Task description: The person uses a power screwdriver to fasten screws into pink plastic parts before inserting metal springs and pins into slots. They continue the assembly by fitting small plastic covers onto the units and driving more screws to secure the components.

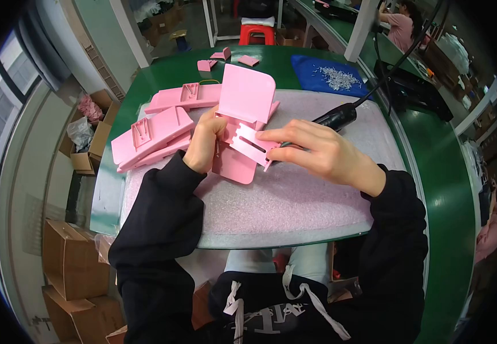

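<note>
My left hand [202, 144] is closed on the left side of a pink plastic folding stand [248, 92], held up over the foam mat. One broad panel of it rises at the top, and another panel [234, 165] hangs below. Between them sits a lighter pink slotted plate [247, 150] with two long slots and a notched edge. My right hand [320, 150] pinches the right end of this plate between thumb and fingers. Behind the right hand lies a black electric screwdriver [339, 117], its tip partly hidden by the fingers.
Pink stand parts [154, 135] are piled on the left of the foam mat [305, 215]. Small pink pieces [207, 65] lie at the back of the green table [168, 69]. A blue cloth [308, 71] carries many screws [339, 79]. A person [404, 28] sits far right; cardboard boxes [76, 258] stand left.
</note>
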`<state>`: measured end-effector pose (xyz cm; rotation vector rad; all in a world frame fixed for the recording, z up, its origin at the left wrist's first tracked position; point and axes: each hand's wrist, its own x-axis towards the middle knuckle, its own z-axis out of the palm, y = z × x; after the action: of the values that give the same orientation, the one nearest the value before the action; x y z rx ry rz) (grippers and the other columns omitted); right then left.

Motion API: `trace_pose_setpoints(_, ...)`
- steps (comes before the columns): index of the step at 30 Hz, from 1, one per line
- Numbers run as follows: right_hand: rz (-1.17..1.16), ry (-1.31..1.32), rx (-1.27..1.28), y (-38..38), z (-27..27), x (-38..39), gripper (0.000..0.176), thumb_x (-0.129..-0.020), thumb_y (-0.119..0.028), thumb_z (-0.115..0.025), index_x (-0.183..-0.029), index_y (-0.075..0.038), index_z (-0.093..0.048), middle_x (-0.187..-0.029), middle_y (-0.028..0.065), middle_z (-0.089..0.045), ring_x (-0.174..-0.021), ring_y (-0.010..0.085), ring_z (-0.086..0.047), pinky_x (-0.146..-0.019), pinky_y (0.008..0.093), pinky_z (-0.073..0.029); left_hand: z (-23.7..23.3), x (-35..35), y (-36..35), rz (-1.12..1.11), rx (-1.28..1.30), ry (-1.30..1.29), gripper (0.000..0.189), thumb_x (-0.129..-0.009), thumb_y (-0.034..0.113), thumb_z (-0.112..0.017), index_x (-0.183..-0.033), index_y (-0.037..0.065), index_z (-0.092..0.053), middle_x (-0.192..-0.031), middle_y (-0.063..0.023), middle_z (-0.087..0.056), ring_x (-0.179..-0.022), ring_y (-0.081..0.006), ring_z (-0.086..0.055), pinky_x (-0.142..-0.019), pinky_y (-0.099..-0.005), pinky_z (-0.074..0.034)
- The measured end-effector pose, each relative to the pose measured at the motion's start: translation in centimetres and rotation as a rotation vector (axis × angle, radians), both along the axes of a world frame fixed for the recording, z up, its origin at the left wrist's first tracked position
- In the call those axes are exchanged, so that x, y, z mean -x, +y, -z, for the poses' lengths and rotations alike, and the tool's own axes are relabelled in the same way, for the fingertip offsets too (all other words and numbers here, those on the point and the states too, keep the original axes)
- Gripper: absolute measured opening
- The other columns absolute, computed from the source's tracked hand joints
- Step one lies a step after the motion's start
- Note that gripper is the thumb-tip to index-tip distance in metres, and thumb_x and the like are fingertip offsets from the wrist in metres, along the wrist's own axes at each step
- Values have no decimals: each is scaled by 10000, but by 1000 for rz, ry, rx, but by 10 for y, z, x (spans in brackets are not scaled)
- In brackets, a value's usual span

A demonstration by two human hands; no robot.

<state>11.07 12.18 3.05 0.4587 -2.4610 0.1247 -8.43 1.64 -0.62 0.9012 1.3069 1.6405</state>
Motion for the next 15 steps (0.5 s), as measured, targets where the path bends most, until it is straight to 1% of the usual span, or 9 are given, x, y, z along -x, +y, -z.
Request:
trace_pose_setpoints(3,5,40,-64,4,7,3,172,-706,-82,-600,-870,-44,-566,-1075,70,-572,-861,193,-560,-698,287,-456,1,-9,-1,39,5,53,307,-667,30,-358,-916,-5,-534,-691,11,-450,-558,-59,-361,-492,-194,-284)
trace_pose_setpoints(4,17,22,-93,4,5,2,173,-706,-84,-600,-872,-49,-569,-1077,67,-573,-866,191,-558,-693,284,-451,6,-8,0,47,20,31,329,-668,41,-359,-937,-3,-542,-687,7,-446,-585,-59,-366,-503,-187,-273)
trace_pose_setpoints(7,42,-35,-139,5,-2,-4,173,-710,-93,-600,-879,-64,-576,-1085,50,-577,-875,182,-550,-678,276,-436,4,-6,0,127,67,46,352,-670,56,-360,-963,0,-546,-683,3,-448,-594,-63,-369,-505,-192,-278)
trace_pose_setpoints(8,45,-53,-125,6,-3,-5,172,-714,-98,-597,-882,-69,-578,-1088,41,-579,-876,179,-548,-673,273,-432,7,-2,-1,183,99,46,369,-697,82,-369,-1020,9,-531,-732,-6,-477,-616,-74,-415,-529,-181,-329)
trace_pose_setpoints(9,49,-69,-115,7,-4,-6,170,-718,-103,-595,-885,-74,-579,-1091,32,-580,-876,175,-546,-668,271,-427,4,-5,0,188,120,-37,374,-712,95,-381,-1049,10,-517,-770,-16,-497,-638,-80,-451,-551,-186,-363)
trace_pose_setpoints(11,71,-28,-174,9,-5,-5,187,-715,-112,-595,-897,-74,-601,-1129,25,-586,-788,163,-547,-627,259,-424,-4,-14,-3,202,158,-200,390,-741,119,-404,-1106,11,-491,-847,-35,-538,-681,-94,-523,-595,-195,-431)
trace_pose_setpoints(12,81,-10,-199,9,-5,-6,196,-713,-117,-595,-903,-73,-612,-1149,22,-589,-744,157,-547,-607,253,-422,-14,-18,-7,309,159,-174,407,-793,152,-450,-1171,3,-446,-1000,-74,-558,-831,-125,-586,-698,-229,-488)
trace_pose_setpoints(13,116,6,-253,8,-4,-7,195,-716,-118,-596,-908,-87,-614,-1153,12,-587,-730,146,-546,-592,245,-421,-12,-15,-6,393,169,-76,426,-815,144,-501,-1204,-9,-417,-1067,-97,-554,-919,-140,-585,-745,-257,-499)
trace_pose_setpoints(15,184,40,-355,6,-4,-8,196,-721,-121,-597,-916,-115,-618,-1161,-6,-583,-700,125,-545,-561,229,-420,-11,-15,-3,465,161,-58,451,-833,127,-536,-1234,-10,-382,-1086,-101,-546,-935,-143,-576,-756,-268,-497)
